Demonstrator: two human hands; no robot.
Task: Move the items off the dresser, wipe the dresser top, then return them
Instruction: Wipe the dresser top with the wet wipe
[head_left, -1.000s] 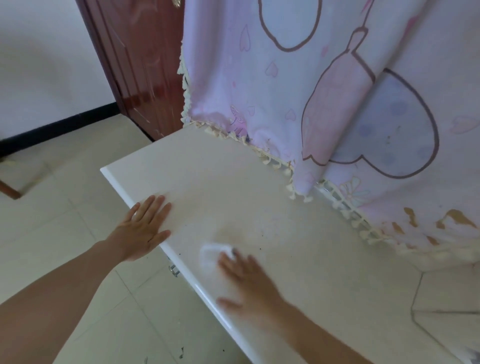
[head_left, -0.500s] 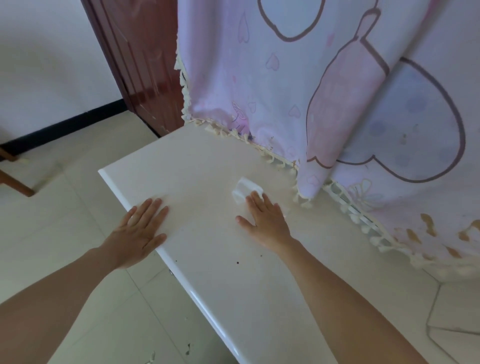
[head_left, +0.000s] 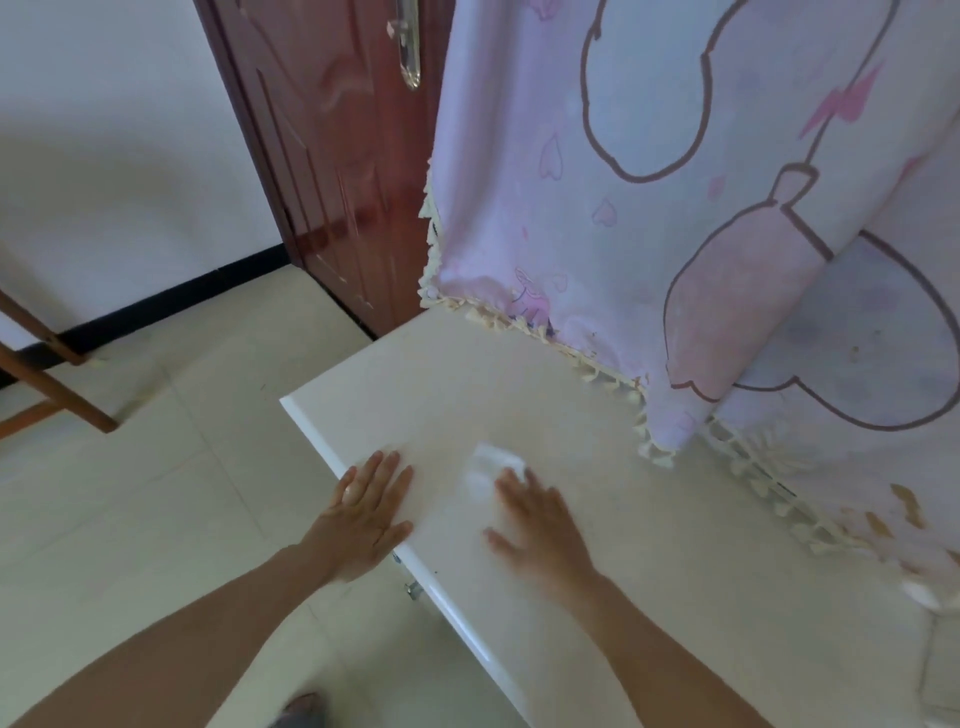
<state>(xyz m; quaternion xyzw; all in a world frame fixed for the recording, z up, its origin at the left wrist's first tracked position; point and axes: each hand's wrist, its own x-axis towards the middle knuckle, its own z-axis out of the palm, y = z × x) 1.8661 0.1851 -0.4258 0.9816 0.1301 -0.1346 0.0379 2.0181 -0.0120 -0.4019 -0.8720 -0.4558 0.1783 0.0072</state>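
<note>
Your L hand (head_left: 366, 519) flat, fingers straight, on dresser top (head_left: 675, 597) at front edge, prob. bracing you. R hand (head_left: 540, 530), blurred, fingers extended, presses white cloth (head_left: 485, 467) onto top beside L, for wiping.

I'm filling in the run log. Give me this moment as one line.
phase: wiping | right hand: pressing white wipe on dresser top | left hand: flat at its front edge | pink cloth: hanging behind
</note>
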